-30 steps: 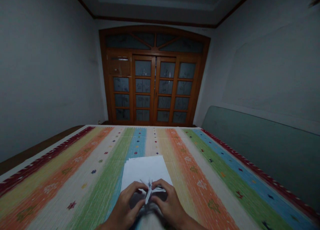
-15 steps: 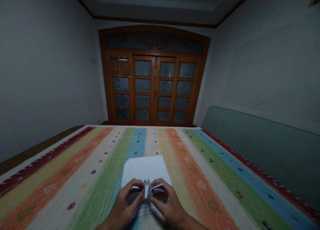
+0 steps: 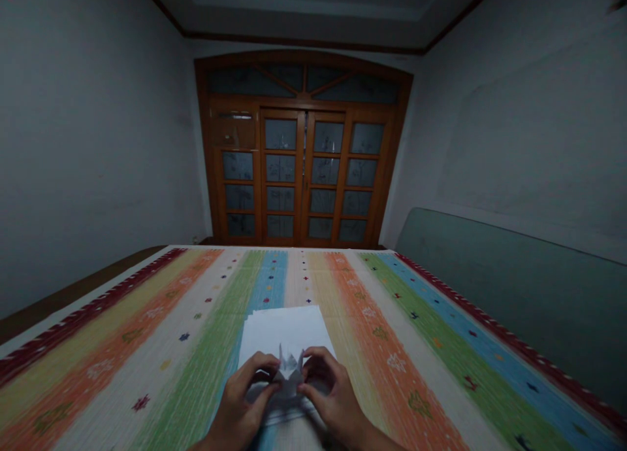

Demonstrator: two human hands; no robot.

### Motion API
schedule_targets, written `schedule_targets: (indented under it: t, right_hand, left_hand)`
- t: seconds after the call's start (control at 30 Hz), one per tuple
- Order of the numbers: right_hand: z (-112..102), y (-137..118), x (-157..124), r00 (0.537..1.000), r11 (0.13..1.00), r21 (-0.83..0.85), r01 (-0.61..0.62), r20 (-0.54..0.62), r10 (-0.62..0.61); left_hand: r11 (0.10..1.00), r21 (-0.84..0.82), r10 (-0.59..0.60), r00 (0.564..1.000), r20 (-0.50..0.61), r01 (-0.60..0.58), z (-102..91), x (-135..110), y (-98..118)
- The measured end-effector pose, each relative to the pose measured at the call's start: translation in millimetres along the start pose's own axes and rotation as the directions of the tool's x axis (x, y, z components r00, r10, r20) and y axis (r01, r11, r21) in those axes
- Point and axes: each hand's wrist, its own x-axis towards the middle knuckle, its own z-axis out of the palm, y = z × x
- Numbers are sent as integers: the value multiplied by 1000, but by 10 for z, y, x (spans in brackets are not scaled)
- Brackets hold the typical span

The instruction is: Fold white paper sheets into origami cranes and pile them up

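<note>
Between my hands sits a folded white paper origami figure (image 3: 289, 372), with two pointed flaps standing up at its top. My left hand (image 3: 242, 392) pinches its left side, and my right hand (image 3: 330, 392) holds its right side. The lower part of the figure is partly hidden by my fingers. Beneath and beyond my hands lies a small stack of white paper sheets (image 3: 279, 327) on a striped woven mat (image 3: 147, 366).
The mat has multicoloured stripes, small embroidered motifs and a dark red border. A wooden door with glass panels (image 3: 298, 176) stands ahead. A grey-green padded panel (image 3: 509, 287) runs along the right side, and plain walls flank the room.
The paper figure has changed shape: its single narrow upright point now shows as two spread points. My hands have shifted slightly lower and stay on it.
</note>
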Motion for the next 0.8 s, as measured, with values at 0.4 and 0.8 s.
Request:
schedule_targets:
  t: [0.4, 0.8]
  right_hand:
    - [-3, 3, 5, 999, 999, -46, -20, -42, 18]
    - [-1, 11, -3, 1000, 997, -72, 7, 6, -6]
  left_hand:
    - [993, 36, 111, 984, 138, -117, -76, 25, 84]
    - [973, 102, 187, 968, 167, -205, -70, 88, 141]
